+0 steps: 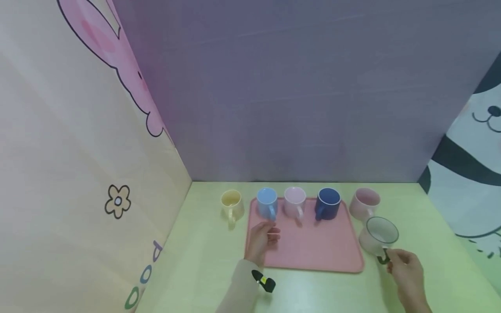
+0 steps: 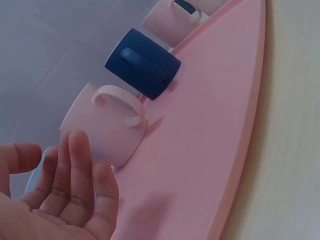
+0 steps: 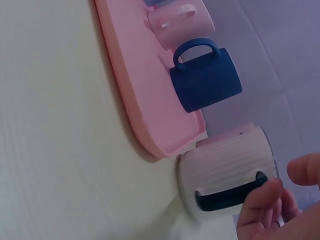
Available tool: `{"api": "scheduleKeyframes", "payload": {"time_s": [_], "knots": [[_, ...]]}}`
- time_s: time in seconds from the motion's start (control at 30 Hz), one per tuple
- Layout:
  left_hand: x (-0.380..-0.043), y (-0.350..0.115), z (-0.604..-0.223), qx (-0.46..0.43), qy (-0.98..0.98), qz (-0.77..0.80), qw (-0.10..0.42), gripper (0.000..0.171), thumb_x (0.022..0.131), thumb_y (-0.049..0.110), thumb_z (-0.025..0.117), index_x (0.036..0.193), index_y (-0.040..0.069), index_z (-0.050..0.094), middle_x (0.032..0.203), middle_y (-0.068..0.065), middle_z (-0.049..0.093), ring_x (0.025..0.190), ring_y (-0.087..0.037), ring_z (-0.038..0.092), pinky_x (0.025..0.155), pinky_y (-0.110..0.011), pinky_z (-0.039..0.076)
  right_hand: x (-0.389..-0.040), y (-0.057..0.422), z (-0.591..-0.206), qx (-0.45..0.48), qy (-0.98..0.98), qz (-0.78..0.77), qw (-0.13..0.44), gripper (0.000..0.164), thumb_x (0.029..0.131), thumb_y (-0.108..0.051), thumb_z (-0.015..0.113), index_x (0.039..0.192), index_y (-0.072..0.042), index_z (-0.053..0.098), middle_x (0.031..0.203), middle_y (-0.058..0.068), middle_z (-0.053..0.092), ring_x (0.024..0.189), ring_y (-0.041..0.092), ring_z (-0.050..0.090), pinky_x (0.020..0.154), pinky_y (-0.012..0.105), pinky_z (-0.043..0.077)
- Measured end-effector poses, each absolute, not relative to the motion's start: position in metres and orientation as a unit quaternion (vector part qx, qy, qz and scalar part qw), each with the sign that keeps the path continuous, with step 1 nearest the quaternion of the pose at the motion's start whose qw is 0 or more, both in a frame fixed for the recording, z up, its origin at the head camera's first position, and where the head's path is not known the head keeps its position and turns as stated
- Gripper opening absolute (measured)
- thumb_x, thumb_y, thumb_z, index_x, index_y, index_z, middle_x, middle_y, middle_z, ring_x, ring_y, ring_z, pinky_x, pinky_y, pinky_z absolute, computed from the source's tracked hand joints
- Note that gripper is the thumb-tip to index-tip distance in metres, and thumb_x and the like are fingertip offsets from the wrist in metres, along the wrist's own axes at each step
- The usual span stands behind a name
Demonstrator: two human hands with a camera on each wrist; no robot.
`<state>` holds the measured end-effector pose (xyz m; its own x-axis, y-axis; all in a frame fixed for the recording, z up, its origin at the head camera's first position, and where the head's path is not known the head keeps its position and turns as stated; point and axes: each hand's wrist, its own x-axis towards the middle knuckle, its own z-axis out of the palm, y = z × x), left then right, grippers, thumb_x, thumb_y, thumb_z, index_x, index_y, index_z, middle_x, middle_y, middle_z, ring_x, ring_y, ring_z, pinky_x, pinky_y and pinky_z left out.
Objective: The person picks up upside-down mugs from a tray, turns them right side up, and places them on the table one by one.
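Note:
My left hand (image 1: 263, 239) hovers over the pink tray (image 1: 313, 248), just in front of the light blue mug (image 1: 267, 203). Its fingers are loosely bent and hold nothing; in the left wrist view they partly hide that mug. Beside it on the tray's back part stand a pale pink mug (image 1: 294, 202) and a dark blue mug (image 1: 328, 203). My right hand (image 1: 405, 267) is at the dark handle of a white mug (image 3: 225, 167), right of the tray. In the right wrist view, a fingertip overlaps the handle's upper end, while the thumb stands apart from it.
Left of the tray stands a yellow mug (image 1: 232, 203). A darker pink mug (image 1: 365, 203) sits behind the white one, partly covered by it. A grey-purple backdrop (image 1: 305, 108) rises at the table's back edge, with patterned side panels left and right.

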<state>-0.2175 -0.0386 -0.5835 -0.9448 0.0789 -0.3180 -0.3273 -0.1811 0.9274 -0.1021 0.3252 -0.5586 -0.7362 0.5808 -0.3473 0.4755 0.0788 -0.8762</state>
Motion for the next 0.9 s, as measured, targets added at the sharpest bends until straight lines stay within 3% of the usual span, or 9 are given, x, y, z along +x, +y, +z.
{"api": "scheduleKeyframes", "payload": {"time_s": [0.17, 0.3, 0.5, 0.9], "knots": [[-0.221, -0.033, -0.584, -0.117, 0.61, 0.769, 0.152, 0.04, 0.102, 0.03, 0.058, 0.131, 0.002, 0.061, 0.106, -0.008, 0.074, 0.088, -0.016, 0.072, 0.078, -0.031, 0.061, -0.098, 0.319, -0.544, -0.37, -0.743, 0.554, 0.067, 0.032, 0.107, -0.038, 0.046, 0.125, -0.011, 0.048, 0.114, 0.002, 0.051, 0.082, 0.008, 0.055, 0.067, 0.024, 0.051], [-0.227, -0.03, -0.586, -0.134, 0.606, 0.769, 0.152, 0.039, 0.103, 0.029, 0.055, 0.129, 0.002, 0.061, 0.107, -0.011, 0.075, 0.088, -0.017, 0.073, 0.077, -0.032, 0.061, -0.095, 0.313, -0.535, -0.363, -0.742, 0.556, 0.089, 0.023, 0.106, -0.035, 0.049, 0.118, -0.015, 0.051, 0.101, -0.008, 0.055, 0.081, 0.006, 0.055, 0.066, 0.023, 0.05], [-0.234, -0.023, -0.586, -0.159, 0.59, 0.778, 0.147, 0.036, 0.101, 0.027, 0.056, 0.121, -0.002, 0.065, 0.099, -0.012, 0.077, 0.08, -0.017, 0.074, 0.069, -0.031, 0.06, -0.093, 0.301, -0.525, -0.335, -0.759, 0.546, 0.116, 0.017, 0.105, -0.028, 0.054, 0.113, -0.013, 0.054, 0.089, -0.015, 0.058, 0.075, 0.005, 0.058, 0.063, 0.021, 0.051], [-0.257, -0.012, -0.606, -0.143, 0.665, 0.732, 0.049, 0.03, 0.102, 0.026, 0.058, 0.125, 0.007, 0.06, 0.091, -0.01, 0.072, 0.072, -0.017, 0.07, 0.058, -0.031, 0.056, -0.09, 0.291, -0.525, -0.303, -0.768, 0.553, 0.11, 0.015, 0.105, -0.026, 0.053, 0.112, -0.012, 0.054, 0.089, -0.014, 0.057, 0.075, 0.005, 0.056, 0.064, 0.022, 0.052]]}}
